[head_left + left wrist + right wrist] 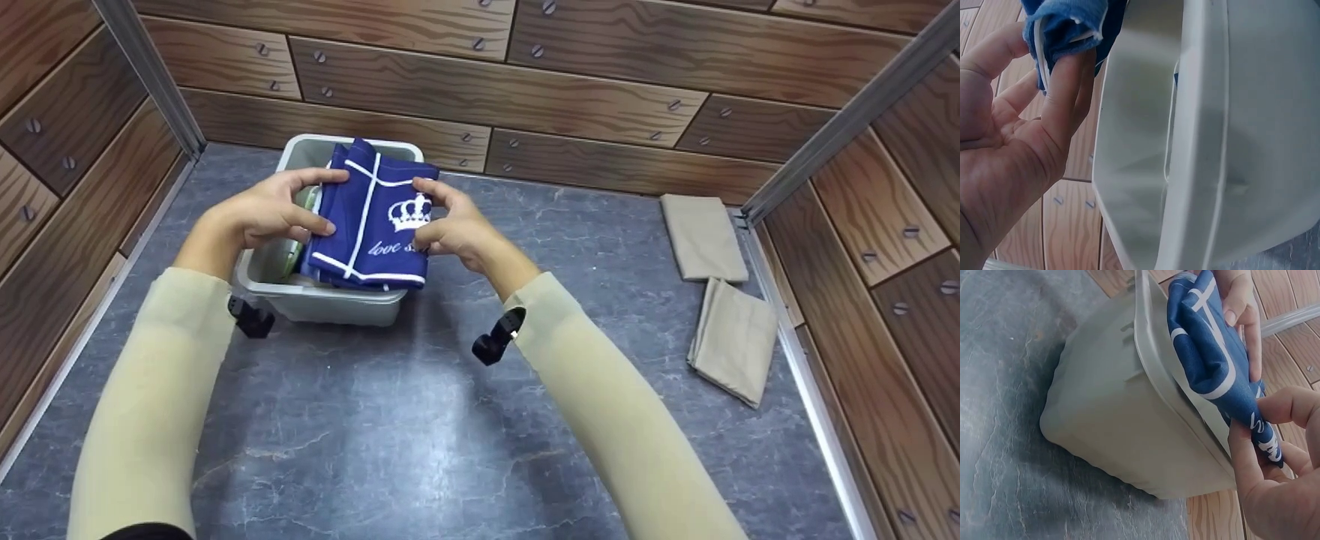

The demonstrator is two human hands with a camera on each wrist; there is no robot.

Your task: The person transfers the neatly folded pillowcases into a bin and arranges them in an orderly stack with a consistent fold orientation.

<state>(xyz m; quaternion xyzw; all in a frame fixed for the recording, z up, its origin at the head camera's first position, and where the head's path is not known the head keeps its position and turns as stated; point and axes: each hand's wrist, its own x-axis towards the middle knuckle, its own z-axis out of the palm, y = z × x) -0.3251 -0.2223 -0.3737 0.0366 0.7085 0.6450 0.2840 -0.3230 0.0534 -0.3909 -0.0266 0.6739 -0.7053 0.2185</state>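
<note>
Folded blue cloth (373, 217) held over the grey bin (315, 304), apparently in the middle of being lowered into it or lifted out; cannot tell which. Left hand (271, 210) pinching the left edge, thumb and fingers (1067, 84) narrowly closed on the hem. Right hand (450, 225) pinching the right edge, fingertips (1244, 439) curled tight around the fabric. Below the fingers, the bin's rim, touching the cloth. Next move likely needs both pinches kept level.

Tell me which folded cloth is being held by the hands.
The blue cloth with the white crown print, held over the grey bin by the left hand and right hand. The two beige cloths lie untouched at the right.
</note>
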